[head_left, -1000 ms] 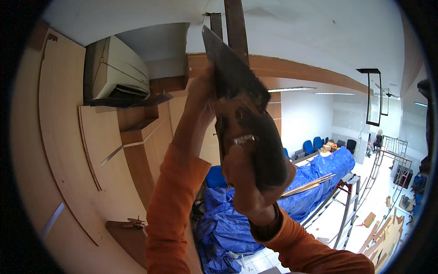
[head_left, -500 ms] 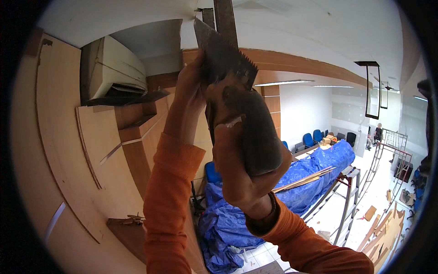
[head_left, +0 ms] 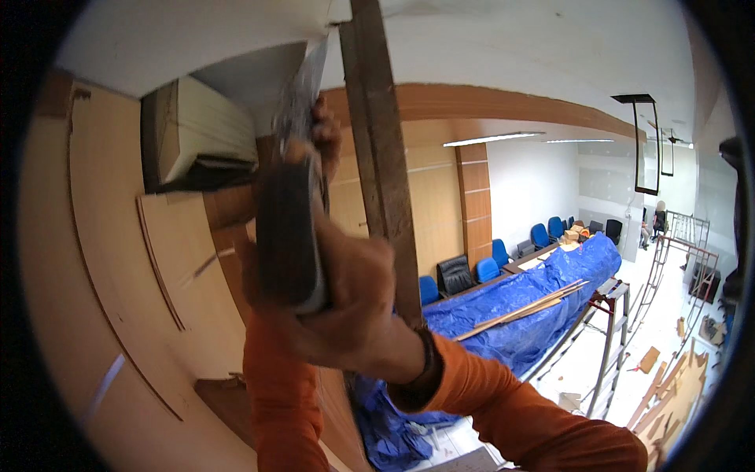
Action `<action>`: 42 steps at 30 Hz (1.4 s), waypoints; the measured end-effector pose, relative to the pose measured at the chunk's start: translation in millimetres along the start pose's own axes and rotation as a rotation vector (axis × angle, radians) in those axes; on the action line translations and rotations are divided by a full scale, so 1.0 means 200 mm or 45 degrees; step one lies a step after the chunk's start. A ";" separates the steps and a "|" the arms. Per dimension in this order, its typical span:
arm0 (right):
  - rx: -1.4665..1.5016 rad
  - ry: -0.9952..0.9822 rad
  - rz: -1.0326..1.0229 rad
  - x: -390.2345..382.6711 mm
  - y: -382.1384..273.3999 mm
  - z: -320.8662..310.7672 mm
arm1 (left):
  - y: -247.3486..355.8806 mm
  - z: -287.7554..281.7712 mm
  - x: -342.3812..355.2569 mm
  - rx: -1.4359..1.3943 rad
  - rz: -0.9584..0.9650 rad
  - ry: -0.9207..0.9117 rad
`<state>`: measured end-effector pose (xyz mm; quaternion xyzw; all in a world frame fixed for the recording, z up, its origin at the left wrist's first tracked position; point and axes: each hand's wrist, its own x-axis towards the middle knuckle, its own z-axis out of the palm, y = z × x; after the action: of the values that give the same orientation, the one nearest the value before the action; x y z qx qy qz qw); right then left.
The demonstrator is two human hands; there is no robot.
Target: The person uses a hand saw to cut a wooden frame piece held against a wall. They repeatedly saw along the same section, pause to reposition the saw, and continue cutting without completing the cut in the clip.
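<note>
Both hands raised close under white ceiling (head_left: 503,47); little room above. Upright wooden post (head_left: 381,157) stands just right of right hand (head_left: 346,307), blocks sideways pass there. Wall air conditioner (head_left: 200,141) close on left of left hand (head_left: 324,134). Wood wall panels (head_left: 118,259) shut left side. Open air lower right, above blue tarp (head_left: 519,315).
</note>
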<state>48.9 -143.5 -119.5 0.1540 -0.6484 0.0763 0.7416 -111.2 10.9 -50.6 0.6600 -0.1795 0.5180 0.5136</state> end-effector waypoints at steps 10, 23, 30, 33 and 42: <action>0.167 -0.673 -0.016 -0.65 -0.01 -0.31 | -0.06 0.18 -0.46 -0.423 -0.008 -0.260; 1.204 0.245 1.449 -0.88 -0.22 -0.53 | -0.24 0.78 -0.77 0.037 0.452 0.240; 2.165 -0.046 1.803 -1.12 -0.11 -0.70 | -0.46 0.94 -0.66 -0.214 0.005 0.021; 2.369 -0.023 1.741 -1.24 -0.12 -0.75 | -0.56 0.94 -0.58 -0.199 0.055 -0.134; 2.010 0.436 1.598 -1.32 -0.19 -1.03 | -0.46 0.95 -0.47 0.796 -0.215 0.331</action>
<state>216.1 -89.1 -408.2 0.2183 -0.2621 0.8773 0.3376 17.5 -143.5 -166.1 0.7264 0.1099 0.5834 0.3462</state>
